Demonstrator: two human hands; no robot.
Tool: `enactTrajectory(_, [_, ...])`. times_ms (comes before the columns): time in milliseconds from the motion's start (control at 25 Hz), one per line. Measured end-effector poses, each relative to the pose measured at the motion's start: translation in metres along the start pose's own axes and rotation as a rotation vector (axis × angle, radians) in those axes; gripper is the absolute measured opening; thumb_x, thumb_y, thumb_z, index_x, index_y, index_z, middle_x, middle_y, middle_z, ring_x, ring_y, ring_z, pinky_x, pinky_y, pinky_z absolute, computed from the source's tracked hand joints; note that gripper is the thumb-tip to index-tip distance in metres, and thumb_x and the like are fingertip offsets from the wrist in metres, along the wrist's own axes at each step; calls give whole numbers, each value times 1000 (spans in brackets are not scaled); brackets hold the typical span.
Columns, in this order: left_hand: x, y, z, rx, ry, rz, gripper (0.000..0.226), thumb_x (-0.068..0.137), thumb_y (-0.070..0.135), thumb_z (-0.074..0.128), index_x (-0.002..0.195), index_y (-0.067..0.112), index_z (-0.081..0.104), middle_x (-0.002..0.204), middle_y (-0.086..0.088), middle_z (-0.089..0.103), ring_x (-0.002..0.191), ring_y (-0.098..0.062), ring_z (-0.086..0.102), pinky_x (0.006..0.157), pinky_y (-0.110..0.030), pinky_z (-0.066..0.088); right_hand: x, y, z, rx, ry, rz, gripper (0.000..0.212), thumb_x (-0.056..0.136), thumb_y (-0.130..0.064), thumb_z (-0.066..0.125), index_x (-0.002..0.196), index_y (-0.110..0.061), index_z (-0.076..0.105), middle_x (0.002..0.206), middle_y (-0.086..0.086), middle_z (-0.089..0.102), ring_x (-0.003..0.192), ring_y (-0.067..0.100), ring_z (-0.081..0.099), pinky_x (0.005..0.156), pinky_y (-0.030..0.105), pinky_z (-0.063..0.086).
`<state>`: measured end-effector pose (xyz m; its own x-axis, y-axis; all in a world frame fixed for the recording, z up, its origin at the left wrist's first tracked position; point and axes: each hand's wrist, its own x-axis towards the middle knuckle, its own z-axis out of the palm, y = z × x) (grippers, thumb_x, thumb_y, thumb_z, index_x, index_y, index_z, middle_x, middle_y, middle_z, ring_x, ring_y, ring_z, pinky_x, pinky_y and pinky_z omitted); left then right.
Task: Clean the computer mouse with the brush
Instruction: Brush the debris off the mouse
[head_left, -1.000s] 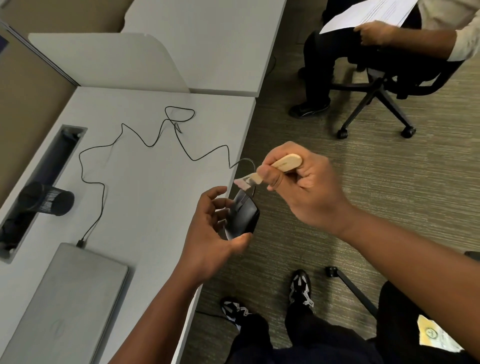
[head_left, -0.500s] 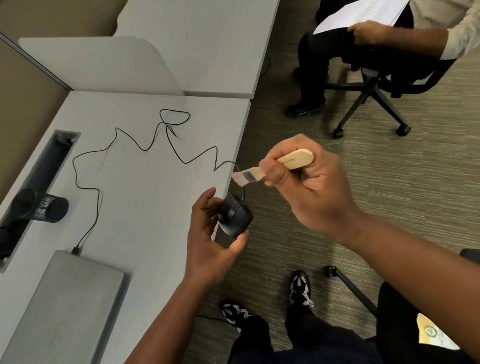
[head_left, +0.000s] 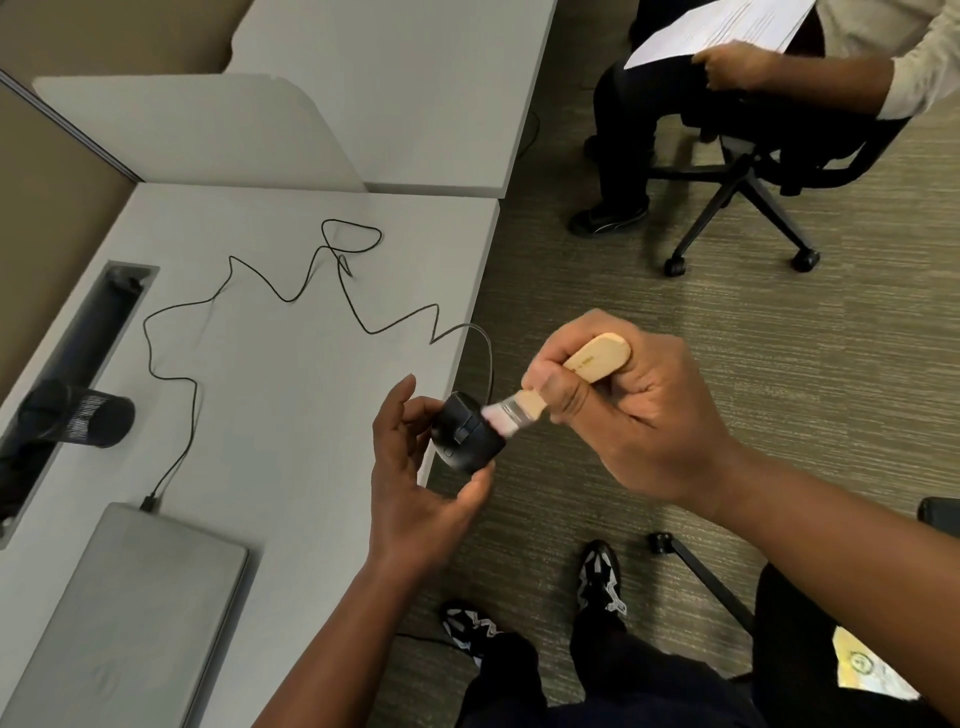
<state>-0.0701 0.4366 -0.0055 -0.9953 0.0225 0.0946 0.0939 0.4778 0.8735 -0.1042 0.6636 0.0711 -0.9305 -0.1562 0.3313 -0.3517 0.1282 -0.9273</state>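
Note:
A black wired computer mouse (head_left: 465, 439) is held in the air just past the desk's right edge. My left hand (head_left: 415, 483) holds it between the thumb below and the fingers on its far side. My right hand (head_left: 623, 415) grips a small brush with a pale wooden handle (head_left: 597, 358). The brush's pinkish bristles (head_left: 498, 420) touch the upper right side of the mouse. The mouse's thin black cable (head_left: 291, 299) snakes across the grey desk (head_left: 291, 395) to a closed laptop.
A closed grey laptop (head_left: 124, 613) lies at the desk's near left. A black mesh cup (head_left: 83, 413) sits by a cable slot (head_left: 78, 343). Another person sits on a wheeled office chair (head_left: 748, 182) at the upper right, holding papers. My shoes (head_left: 597, 577) stand on carpet.
The brush has come down from above the mouse until its bristles touch it. My left hand has turned the mouse, so its buttons and wheel now face the camera.

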Motion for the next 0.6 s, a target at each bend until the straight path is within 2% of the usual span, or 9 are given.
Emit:
enactTrajectory(120, [0,2,0,15,-23,35,118,68,-6,94,155,37,28,129,25,56,131,-18,60,114,-31,47,8,-1,11,30,84,23,12,101,-11,64,97,0,67,76,17,68,61,37,64,51,51,49])
enactTrajectory(280, [1,4,-2,35,-13,38,117,67,-5,95,154,39,29,126,34,55,129,-15,61,112,-34,47,2,5,10,4,-7,59,13,102,-16,63,96,-5,67,72,13,67,59,34,62,48,50,48])
enactTrajectory(480, [1,-2,-3,27,14,2,116,68,-3,95,155,35,29,126,28,57,128,-15,61,112,-37,49,-3,9,-6,-28,-132,138,14,101,-23,63,91,-13,65,71,14,66,59,36,62,50,53,50])
enactTrajectory(600, [3,-1,-4,45,7,-4,115,68,-3,94,156,34,29,125,32,55,126,-12,61,111,-31,48,1,9,-4,-9,-29,98,14,101,-20,64,94,-8,67,73,13,68,60,35,64,50,52,50])
